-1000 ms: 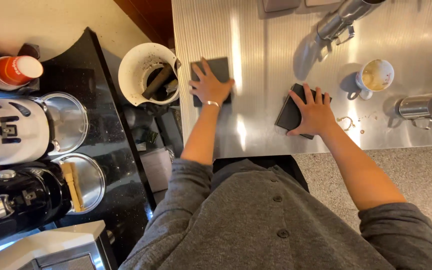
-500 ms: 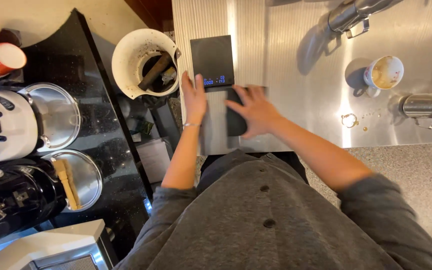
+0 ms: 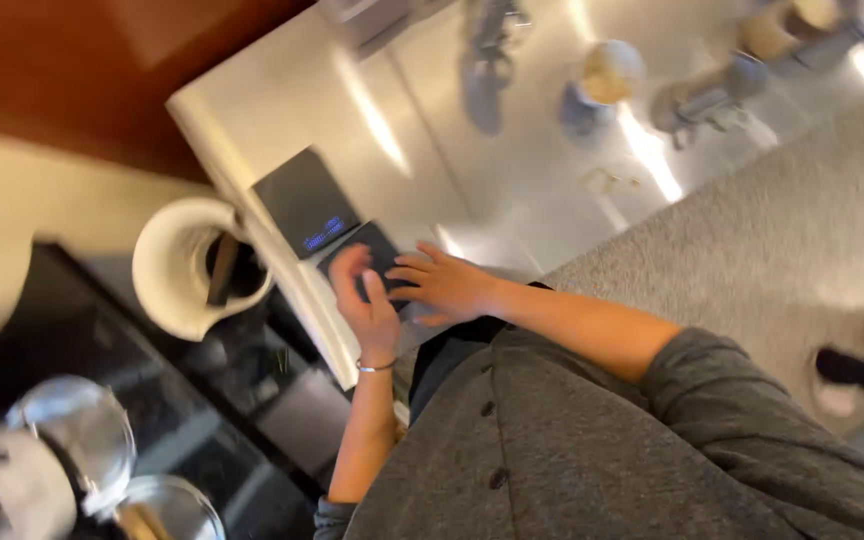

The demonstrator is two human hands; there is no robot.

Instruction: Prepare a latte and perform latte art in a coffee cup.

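Head view, looking down at a brushed stainless-steel counter (image 3: 512,160). Both hands are meeting over a small, flat, dark square slab with rounded corners (image 3: 370,252), apparently a compact scale, which is lying near the counter's front-left edge, just beside a second, larger dark square scale with a blue lit display (image 3: 304,203). The left hand (image 3: 370,310) is curling around the near-left side of the small slab, fingers bent against its edge; the right hand (image 3: 447,285) is lying across its right side with fingers spread and extended. Whether either hand is actually gripping or only touching it cannot be told through the motion blur. Judging by its form, the slab is rigid, thin and light, with a smooth, probably slippery top; hold is best taken at two opposite edges, keeping it level, since weighing devices tolerate knocks poorly. Left of the counter a white round bin holding dark debris (image 3: 195,270) is standing; a cream cup (image 3: 607,75) and a metal pitcher (image 3: 722,85) are resting well apart at the far side.
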